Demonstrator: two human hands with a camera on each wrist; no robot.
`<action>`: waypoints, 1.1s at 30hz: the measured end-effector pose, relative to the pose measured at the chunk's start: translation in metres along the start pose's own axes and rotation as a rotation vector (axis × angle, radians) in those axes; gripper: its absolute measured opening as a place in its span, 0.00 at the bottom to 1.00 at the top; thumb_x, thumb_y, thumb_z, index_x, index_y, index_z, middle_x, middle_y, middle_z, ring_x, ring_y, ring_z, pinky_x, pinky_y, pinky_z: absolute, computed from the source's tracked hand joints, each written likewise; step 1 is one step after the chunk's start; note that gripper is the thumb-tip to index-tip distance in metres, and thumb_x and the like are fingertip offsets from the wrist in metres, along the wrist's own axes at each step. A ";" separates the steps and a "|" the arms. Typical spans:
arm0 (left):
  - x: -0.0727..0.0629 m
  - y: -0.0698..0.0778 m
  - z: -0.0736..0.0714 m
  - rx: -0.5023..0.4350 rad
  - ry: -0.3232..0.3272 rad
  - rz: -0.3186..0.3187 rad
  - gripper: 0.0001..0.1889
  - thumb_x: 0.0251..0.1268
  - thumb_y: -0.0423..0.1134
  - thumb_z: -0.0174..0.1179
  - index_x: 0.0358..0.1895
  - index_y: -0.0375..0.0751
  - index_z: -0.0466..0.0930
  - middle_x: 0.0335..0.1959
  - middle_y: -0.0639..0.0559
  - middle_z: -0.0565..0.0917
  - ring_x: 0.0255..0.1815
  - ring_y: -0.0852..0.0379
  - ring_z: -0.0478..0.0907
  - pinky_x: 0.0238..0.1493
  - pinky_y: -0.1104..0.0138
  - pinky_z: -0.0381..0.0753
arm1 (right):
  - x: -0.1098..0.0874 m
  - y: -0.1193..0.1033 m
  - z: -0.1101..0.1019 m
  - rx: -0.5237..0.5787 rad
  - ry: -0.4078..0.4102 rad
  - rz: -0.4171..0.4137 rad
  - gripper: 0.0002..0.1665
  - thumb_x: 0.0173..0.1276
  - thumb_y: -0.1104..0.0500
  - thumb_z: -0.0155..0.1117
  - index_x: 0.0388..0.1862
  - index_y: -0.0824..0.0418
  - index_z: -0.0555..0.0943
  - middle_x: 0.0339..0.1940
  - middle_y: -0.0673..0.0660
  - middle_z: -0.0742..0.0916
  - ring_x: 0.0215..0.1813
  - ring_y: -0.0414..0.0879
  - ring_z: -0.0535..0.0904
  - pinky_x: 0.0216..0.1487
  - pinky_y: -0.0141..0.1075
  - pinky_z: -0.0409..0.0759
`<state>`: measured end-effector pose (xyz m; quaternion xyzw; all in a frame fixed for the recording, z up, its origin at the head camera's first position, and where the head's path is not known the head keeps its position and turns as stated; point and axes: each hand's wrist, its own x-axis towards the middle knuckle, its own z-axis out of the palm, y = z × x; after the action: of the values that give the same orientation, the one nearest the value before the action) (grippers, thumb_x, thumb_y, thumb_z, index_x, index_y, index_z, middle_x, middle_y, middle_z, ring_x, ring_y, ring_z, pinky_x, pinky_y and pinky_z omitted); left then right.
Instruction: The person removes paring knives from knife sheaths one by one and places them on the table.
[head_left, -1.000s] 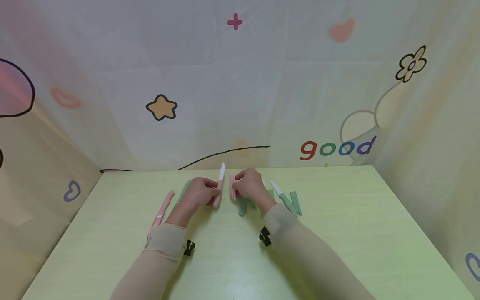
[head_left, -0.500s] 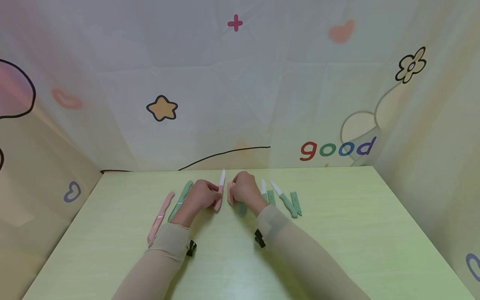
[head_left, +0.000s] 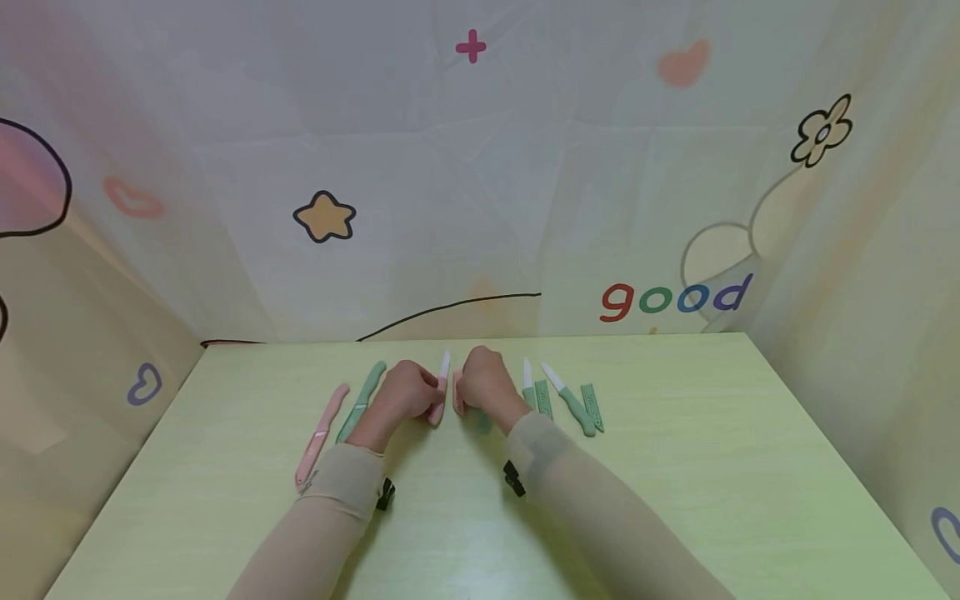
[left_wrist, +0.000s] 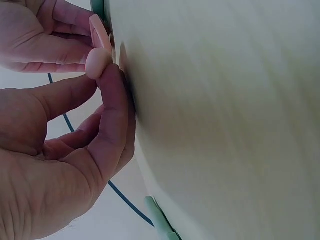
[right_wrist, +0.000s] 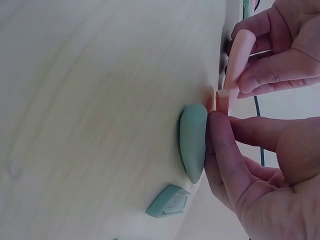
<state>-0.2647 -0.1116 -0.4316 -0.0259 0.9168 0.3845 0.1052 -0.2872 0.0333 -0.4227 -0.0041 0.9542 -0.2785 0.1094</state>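
My left hand (head_left: pixel 408 390) pinches the pink handle of a small paring knife (head_left: pixel 435 414), whose white blade points toward the back of the table. Just to its right, my right hand (head_left: pixel 491 385) pinches a pink blade sheath (head_left: pixel 458 392). In the right wrist view the sheath (right_wrist: pixel 222 102) overlaps the knife's pink handle (right_wrist: pixel 240 55). From the left wrist, the rounded handle end (left_wrist: pixel 99 63) shows between thumb and finger. A green knife handle (right_wrist: pixel 193 142) lies on the table beside my right fingertips; most of it is hidden in the head view.
Left of the hands lie a pink sheathed knife (head_left: pixel 321 433) and a green sheathed knife (head_left: pixel 362 402). On the right are two bare green knives, one nearer (head_left: pixel 528 383) and one farther out (head_left: pixel 576 408), with loose green sheaths (head_left: pixel 543 400) beside them. A printed curtain (head_left: pixel 480 167) hangs behind.
My right hand has moved left with the pink sheath, closer to the knife, uncovering a green knife and sheath. My left hand has lowered the pink knife slightly toward me.
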 end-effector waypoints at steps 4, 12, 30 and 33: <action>-0.001 0.000 0.000 0.025 0.001 0.021 0.12 0.68 0.35 0.69 0.48 0.29 0.89 0.35 0.45 0.89 0.32 0.55 0.85 0.42 0.61 0.85 | -0.001 -0.001 -0.001 -0.025 -0.010 0.014 0.15 0.65 0.69 0.70 0.18 0.61 0.88 0.27 0.55 0.87 0.26 0.45 0.78 0.28 0.32 0.74; -0.001 0.001 0.002 0.035 0.003 0.018 0.11 0.69 0.35 0.68 0.46 0.29 0.89 0.30 0.46 0.88 0.26 0.56 0.86 0.38 0.63 0.85 | -0.001 -0.003 0.000 -0.027 -0.041 0.027 0.11 0.61 0.71 0.75 0.21 0.64 0.84 0.25 0.57 0.83 0.25 0.45 0.77 0.26 0.33 0.74; -0.001 0.001 0.003 0.090 0.036 0.032 0.11 0.67 0.33 0.68 0.46 0.28 0.89 0.32 0.46 0.88 0.28 0.57 0.83 0.41 0.63 0.85 | -0.001 -0.002 0.003 -0.062 -0.022 -0.006 0.12 0.72 0.67 0.68 0.26 0.65 0.82 0.27 0.59 0.83 0.25 0.46 0.77 0.25 0.33 0.73; 0.000 0.000 0.003 0.090 0.039 0.036 0.11 0.67 0.33 0.68 0.46 0.28 0.89 0.32 0.45 0.87 0.28 0.57 0.82 0.37 0.64 0.84 | -0.002 -0.003 0.002 -0.061 -0.027 -0.002 0.11 0.72 0.67 0.68 0.27 0.65 0.81 0.27 0.59 0.83 0.25 0.46 0.77 0.25 0.34 0.73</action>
<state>-0.2645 -0.1094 -0.4338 -0.0121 0.9353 0.3441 0.0814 -0.2844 0.0300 -0.4227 -0.0122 0.9606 -0.2494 0.1219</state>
